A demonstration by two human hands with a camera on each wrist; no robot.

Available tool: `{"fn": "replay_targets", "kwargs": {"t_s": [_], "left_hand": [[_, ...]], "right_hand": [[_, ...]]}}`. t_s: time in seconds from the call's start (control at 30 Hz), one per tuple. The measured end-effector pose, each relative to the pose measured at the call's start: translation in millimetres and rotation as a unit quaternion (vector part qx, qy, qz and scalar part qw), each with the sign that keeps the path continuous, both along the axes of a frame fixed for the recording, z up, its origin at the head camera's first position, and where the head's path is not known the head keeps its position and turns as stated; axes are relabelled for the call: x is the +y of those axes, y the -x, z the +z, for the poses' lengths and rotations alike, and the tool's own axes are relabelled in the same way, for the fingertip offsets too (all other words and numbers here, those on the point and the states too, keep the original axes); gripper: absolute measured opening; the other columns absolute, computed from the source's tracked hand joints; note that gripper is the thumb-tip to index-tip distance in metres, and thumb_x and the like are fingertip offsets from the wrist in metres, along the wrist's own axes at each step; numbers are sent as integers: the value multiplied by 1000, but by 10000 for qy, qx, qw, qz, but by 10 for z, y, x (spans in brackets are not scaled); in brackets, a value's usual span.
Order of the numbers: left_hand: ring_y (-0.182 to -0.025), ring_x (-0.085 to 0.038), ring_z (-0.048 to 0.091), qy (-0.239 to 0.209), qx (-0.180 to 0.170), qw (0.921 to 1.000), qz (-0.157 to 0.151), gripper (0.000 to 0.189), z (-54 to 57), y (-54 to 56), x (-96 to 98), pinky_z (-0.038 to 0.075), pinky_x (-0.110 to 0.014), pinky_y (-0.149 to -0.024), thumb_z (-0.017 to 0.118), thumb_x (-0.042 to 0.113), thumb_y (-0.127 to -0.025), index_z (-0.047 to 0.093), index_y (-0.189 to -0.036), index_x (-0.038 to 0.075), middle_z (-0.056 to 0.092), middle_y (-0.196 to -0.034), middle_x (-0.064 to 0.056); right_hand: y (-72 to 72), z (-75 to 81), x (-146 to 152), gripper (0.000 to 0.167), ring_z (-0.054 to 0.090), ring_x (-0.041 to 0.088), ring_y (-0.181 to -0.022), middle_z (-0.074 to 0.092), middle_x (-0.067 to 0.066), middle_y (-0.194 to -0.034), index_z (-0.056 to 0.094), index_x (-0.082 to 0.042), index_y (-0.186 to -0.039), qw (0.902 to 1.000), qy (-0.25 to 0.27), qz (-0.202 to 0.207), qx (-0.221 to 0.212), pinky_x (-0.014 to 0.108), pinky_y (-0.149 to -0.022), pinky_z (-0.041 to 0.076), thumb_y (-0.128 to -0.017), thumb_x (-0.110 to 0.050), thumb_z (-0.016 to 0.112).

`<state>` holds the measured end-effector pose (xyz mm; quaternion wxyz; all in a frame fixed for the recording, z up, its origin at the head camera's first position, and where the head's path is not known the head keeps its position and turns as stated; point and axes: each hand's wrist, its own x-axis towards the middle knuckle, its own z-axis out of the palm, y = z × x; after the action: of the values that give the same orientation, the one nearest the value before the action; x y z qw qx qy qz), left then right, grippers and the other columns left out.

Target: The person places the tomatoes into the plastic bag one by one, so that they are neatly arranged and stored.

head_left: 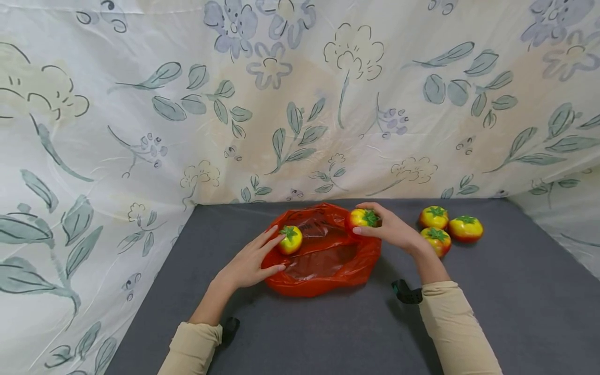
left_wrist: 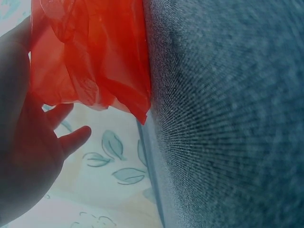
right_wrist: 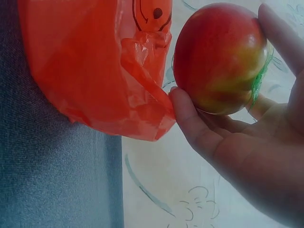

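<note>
A red plastic bag (head_left: pixel 323 285) sits with its mouth spread on the dark table. My left hand (head_left: pixel 248 262) is at its left rim, fingers fairly straight and thumb stretched over the front edge. Right beside those fingertips, a yellow tomato (head_left: pixel 291 240) with a green leafy top shows at the left of the opening. In the left wrist view the bag (left_wrist: pixel 95 52) hides part of the hand. At the right rim, my right hand (head_left: pixel 391 225) grips a red-and-yellow tomato (right_wrist: pixel 221 57) between thumb and fingers, above the tabletop and close beside the bag.
Several more tomatoes (head_left: pixel 465 228) lie clustered on the table (head_left: pixel 300 333) to the right, behind the right forearm. A floral cloth (head_left: pixel 300 104) hangs along the table's back edge and both sides. Small black devices (head_left: pixel 407 292) are worn at the wrists.
</note>
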<state>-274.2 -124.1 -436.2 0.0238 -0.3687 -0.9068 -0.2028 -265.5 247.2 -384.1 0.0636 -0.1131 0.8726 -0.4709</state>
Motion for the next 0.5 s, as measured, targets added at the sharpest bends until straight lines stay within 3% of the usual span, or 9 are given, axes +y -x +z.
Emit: {"fn": "replay_targets", "kwargs": {"t_s": [0.5], "left_hand": [[-139, -33, 22, -17, -61, 10000, -8, 71, 3, 1, 3, 25, -54, -107, 63, 42, -90, 35, -148, 14, 17, -157, -10]], "right_hand": [[16, 10, -116, 74, 42, 33, -117, 43, 14, -135, 36, -15, -143, 10000, 8, 80, -58, 54, -96, 39, -84, -45, 70]]}}
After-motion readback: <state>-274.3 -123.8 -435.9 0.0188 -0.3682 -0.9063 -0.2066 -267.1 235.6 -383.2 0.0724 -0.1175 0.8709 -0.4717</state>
